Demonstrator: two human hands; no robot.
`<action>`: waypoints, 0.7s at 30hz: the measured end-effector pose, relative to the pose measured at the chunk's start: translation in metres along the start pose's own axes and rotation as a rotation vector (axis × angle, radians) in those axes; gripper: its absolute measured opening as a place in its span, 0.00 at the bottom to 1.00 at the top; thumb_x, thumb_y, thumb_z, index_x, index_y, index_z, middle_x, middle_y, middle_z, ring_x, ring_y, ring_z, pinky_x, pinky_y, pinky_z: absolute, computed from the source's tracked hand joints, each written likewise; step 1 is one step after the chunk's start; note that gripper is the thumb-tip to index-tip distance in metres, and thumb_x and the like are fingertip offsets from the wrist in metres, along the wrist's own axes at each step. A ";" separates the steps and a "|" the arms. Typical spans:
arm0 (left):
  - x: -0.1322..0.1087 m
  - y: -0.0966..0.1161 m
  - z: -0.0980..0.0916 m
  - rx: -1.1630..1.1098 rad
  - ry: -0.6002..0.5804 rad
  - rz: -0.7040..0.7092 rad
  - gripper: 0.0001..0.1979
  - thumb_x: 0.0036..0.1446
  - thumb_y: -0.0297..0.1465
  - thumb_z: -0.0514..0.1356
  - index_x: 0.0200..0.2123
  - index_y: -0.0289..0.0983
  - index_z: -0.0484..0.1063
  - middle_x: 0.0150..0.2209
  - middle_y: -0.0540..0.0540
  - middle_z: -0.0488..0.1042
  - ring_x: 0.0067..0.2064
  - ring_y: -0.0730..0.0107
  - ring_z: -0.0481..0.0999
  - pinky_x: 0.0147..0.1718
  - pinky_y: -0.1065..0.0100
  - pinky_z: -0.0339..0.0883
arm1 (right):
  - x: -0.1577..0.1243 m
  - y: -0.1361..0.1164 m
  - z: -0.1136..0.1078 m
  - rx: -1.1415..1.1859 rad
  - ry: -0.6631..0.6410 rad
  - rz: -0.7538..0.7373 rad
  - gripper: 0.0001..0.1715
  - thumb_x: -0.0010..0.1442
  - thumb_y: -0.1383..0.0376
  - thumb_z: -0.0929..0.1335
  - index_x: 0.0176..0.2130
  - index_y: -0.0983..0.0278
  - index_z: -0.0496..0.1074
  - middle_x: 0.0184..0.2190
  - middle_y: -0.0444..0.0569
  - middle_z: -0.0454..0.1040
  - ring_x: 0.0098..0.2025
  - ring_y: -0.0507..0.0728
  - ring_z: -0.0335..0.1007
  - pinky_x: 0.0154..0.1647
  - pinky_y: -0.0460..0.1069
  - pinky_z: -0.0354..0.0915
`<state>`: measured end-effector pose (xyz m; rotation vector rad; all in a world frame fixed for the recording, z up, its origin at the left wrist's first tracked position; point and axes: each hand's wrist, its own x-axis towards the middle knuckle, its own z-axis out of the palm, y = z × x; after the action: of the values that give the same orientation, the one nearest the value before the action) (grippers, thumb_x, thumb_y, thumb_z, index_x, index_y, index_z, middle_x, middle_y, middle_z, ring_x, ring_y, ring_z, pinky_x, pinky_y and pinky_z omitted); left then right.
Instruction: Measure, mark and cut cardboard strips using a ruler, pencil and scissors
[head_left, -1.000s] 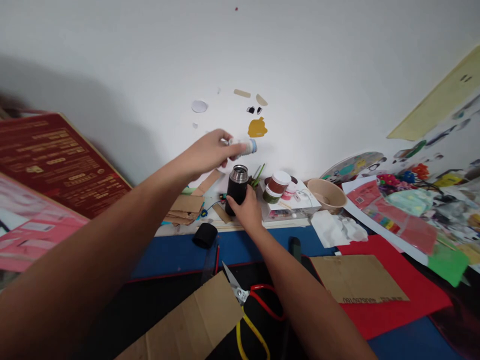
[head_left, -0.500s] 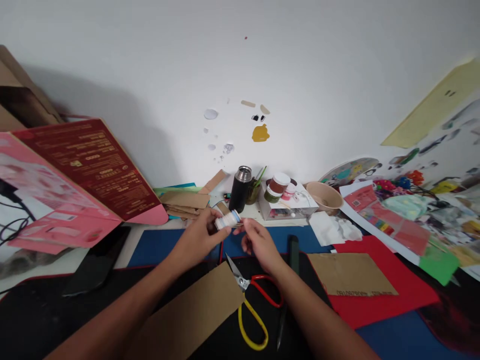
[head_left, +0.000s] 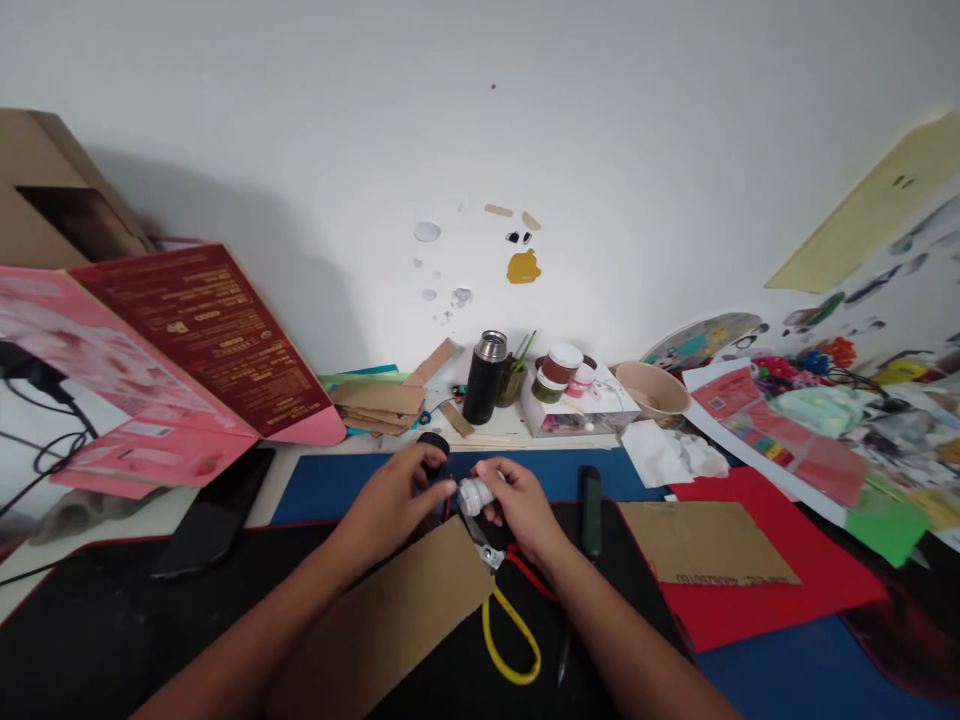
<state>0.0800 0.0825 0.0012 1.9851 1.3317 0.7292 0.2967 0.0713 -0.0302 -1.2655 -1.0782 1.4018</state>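
Observation:
My left hand has its thumb and fingers curled around a black round cap-like thing, partly hidden by the fingers. Just to the right, my right hand grips a small whitish, see-through cylinder like a little bottle, its near end pointing at my left thumb. Below the hands, scissors with one red and one yellow handle lie on the black mat. A brown cardboard strip rests beside them, under my left forearm.
A black flask stands behind the hands, next to a white box carrying paint jars. To the right are a dark green cutter, a cardboard piece on red sheet and crumpled tissue. A phone lies left.
The white cylinder, earlier in my left hand, is now in my right hand and lower. A black round thing now shows in my left hand. The view has shifted slightly.

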 end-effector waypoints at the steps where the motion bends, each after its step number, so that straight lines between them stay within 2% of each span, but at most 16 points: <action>1: 0.003 -0.006 -0.005 0.033 0.031 0.009 0.21 0.63 0.39 0.59 0.58 0.41 0.72 0.56 0.37 0.79 0.56 0.45 0.78 0.57 0.48 0.71 | 0.000 0.000 -0.004 -0.008 0.014 -0.001 0.31 0.55 0.38 0.75 0.36 0.63 0.77 0.19 0.39 0.70 0.17 0.49 0.60 0.18 0.44 0.53; 3: 0.012 -0.018 -0.014 0.089 0.059 0.040 0.30 0.57 0.32 0.60 0.64 0.41 0.69 0.66 0.36 0.72 0.71 0.41 0.64 0.70 0.42 0.56 | 0.000 -0.002 -0.013 -0.030 0.041 -0.008 0.30 0.56 0.39 0.76 0.37 0.63 0.77 0.19 0.39 0.70 0.17 0.49 0.61 0.18 0.44 0.53; 4: 0.017 -0.024 -0.016 0.105 0.047 0.056 0.34 0.53 0.30 0.61 0.65 0.41 0.68 0.69 0.36 0.69 0.74 0.40 0.60 0.72 0.41 0.51 | 0.000 -0.003 -0.016 -0.043 0.052 -0.013 0.29 0.55 0.40 0.76 0.37 0.63 0.77 0.19 0.39 0.69 0.17 0.50 0.61 0.18 0.44 0.53; 6: 0.027 -0.033 -0.019 0.115 -0.005 0.081 0.38 0.47 0.27 0.61 0.65 0.42 0.69 0.70 0.38 0.70 0.74 0.41 0.60 0.74 0.43 0.49 | -0.001 -0.006 -0.022 -0.070 0.064 -0.022 0.27 0.55 0.42 0.77 0.37 0.62 0.78 0.19 0.38 0.70 0.18 0.50 0.63 0.19 0.45 0.54; 9: 0.041 -0.039 -0.021 0.092 -0.077 0.078 0.35 0.46 0.28 0.60 0.61 0.45 0.74 0.64 0.40 0.76 0.67 0.43 0.72 0.68 0.46 0.60 | -0.002 -0.012 -0.024 -0.097 0.042 -0.029 0.26 0.54 0.44 0.78 0.39 0.62 0.79 0.20 0.40 0.72 0.20 0.52 0.65 0.21 0.45 0.57; 12: 0.051 -0.039 -0.026 0.058 -0.107 0.021 0.30 0.47 0.31 0.61 0.57 0.45 0.76 0.52 0.40 0.82 0.50 0.46 0.82 0.52 0.51 0.72 | -0.003 -0.016 -0.022 -0.105 0.006 -0.032 0.27 0.55 0.45 0.77 0.43 0.63 0.80 0.21 0.41 0.74 0.22 0.53 0.69 0.23 0.46 0.60; 15: 0.056 -0.031 -0.034 0.003 -0.128 -0.048 0.26 0.47 0.36 0.65 0.52 0.42 0.77 0.40 0.44 0.82 0.38 0.52 0.80 0.41 0.58 0.71 | -0.003 -0.021 -0.020 -0.107 -0.009 -0.046 0.25 0.57 0.46 0.77 0.44 0.63 0.80 0.21 0.41 0.74 0.23 0.53 0.69 0.24 0.46 0.61; 18: 0.057 -0.019 -0.037 -0.098 -0.165 -0.106 0.25 0.51 0.46 0.68 0.51 0.42 0.77 0.38 0.45 0.81 0.37 0.54 0.80 0.37 0.61 0.70 | -0.003 -0.028 -0.018 -0.121 -0.017 -0.087 0.24 0.60 0.47 0.75 0.45 0.62 0.79 0.21 0.41 0.73 0.22 0.53 0.68 0.25 0.47 0.62; 21: 0.057 -0.006 -0.028 -0.233 -0.244 -0.144 0.27 0.55 0.54 0.66 0.48 0.40 0.78 0.32 0.47 0.79 0.30 0.58 0.78 0.30 0.62 0.69 | -0.001 -0.039 -0.013 -0.193 -0.005 -0.158 0.21 0.62 0.48 0.74 0.46 0.61 0.80 0.23 0.42 0.75 0.24 0.55 0.71 0.27 0.49 0.64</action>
<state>0.0748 0.1432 0.0210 1.7132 1.1739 0.5290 0.3128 0.0775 0.0071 -1.2827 -1.3123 1.2056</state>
